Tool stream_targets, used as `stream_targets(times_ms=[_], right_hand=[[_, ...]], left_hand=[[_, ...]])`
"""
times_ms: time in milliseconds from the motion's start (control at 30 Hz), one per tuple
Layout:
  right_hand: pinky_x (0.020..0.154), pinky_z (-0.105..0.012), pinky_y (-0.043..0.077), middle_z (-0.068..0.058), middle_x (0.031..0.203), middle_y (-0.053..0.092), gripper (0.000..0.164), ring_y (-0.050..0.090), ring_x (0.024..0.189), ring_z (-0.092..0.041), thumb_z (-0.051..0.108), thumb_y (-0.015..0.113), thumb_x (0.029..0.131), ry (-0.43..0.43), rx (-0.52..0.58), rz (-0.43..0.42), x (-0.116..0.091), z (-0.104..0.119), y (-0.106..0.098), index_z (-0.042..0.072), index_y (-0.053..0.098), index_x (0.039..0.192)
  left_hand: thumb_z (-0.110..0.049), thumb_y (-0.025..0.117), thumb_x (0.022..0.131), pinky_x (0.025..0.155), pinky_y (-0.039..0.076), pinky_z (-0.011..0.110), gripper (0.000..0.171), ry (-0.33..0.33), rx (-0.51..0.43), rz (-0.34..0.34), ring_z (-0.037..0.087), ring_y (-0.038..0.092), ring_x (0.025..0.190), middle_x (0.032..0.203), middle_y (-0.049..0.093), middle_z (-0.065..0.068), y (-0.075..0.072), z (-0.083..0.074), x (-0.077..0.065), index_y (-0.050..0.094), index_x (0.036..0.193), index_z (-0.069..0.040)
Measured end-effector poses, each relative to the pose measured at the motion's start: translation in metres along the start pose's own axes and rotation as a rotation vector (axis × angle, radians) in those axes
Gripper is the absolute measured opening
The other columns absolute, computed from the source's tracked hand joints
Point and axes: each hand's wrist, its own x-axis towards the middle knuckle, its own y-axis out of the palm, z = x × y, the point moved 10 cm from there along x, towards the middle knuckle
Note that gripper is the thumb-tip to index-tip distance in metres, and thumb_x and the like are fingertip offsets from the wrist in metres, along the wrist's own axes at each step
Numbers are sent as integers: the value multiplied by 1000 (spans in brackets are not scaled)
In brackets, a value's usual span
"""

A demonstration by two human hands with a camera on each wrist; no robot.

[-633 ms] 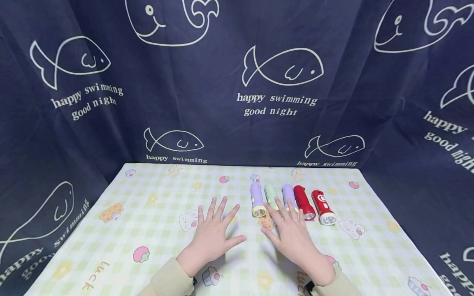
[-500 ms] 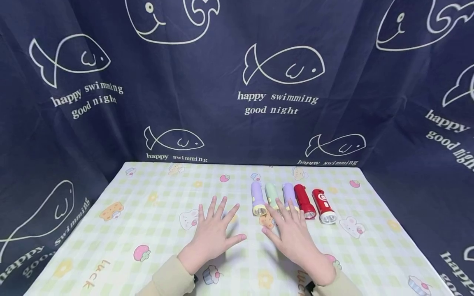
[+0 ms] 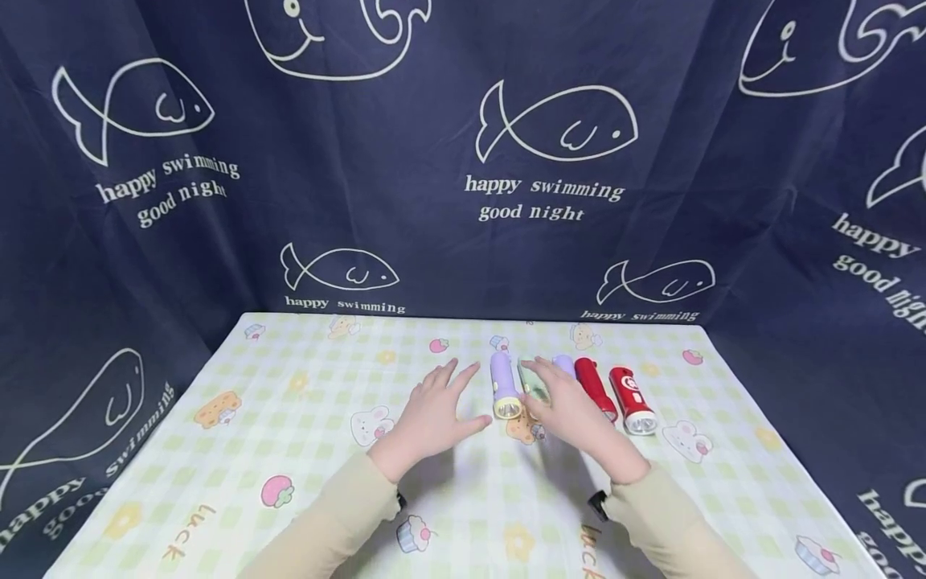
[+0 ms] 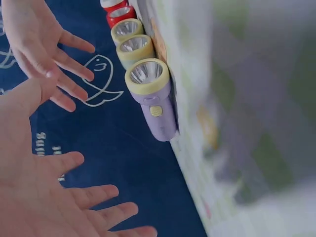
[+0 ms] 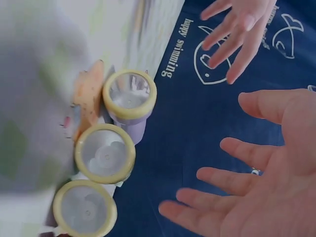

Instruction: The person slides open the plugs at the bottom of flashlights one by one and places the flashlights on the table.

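Note:
Several flashlights lie side by side on the table, lens ends toward me. From left to right in the head view come a purple flashlight, a green flashlight, a second purple flashlight, a red flashlight and a red flashlight with a white head. My left hand, fingers spread and holding nothing, is left of the first purple one. My right hand is above the green and second purple flashlights, partly hiding them. Its fingers are apart from the lenses in the right wrist view.
A checked tablecloth with printed cartoon figures covers the table. Behind and at both sides hangs a dark blue curtain with white fish drawings. Dark bands show at both sleeve cuffs.
Both hands have moved forward and lifted from flat, spread poses. The right hand now covers more of the green and second purple flashlights. The flashlights have stayed in place.

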Motion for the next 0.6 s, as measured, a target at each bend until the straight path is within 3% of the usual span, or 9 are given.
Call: stream_targets(times_ms=[133, 300, 467, 600], right_hand=[[103, -54, 38, -21, 136, 50, 52, 46, 126, -39, 22, 63, 89, 52, 69, 64, 21, -4, 2, 3, 48, 135], [91, -50, 49, -22, 132, 53, 50, 58, 111, -40, 24, 62, 89, 128, 109, 124, 43, -14, 12, 5, 49, 134], [93, -52, 48, -26, 129, 53, 49, 55, 115, -41, 25, 62, 90, 187, 150, 177, 55, -25, 27, 6, 51, 134], [90, -50, 50, -28, 131, 51, 48, 54, 115, -42, 24, 61, 91, 250, 209, 188, 60, -32, 35, 6, 50, 134]], left_hand=[[-51, 61, 84, 101, 38, 59, 75, -43, -157, 43, 43, 37, 131, 148, 34, 19, 7, 4, 23, 33, 147, -22], [-45, 61, 87, 105, 36, 55, 71, -119, -319, 110, 40, 39, 131, 145, 39, 21, 22, 11, 45, 34, 146, -16], [-40, 60, 88, 105, 35, 55, 67, -228, -486, 152, 38, 40, 130, 143, 41, 20, 40, 18, 56, 35, 145, -15], [-33, 61, 88, 95, 44, 55, 65, -352, -711, 174, 38, 44, 127, 143, 41, 19, 59, 24, 62, 35, 145, -18]])
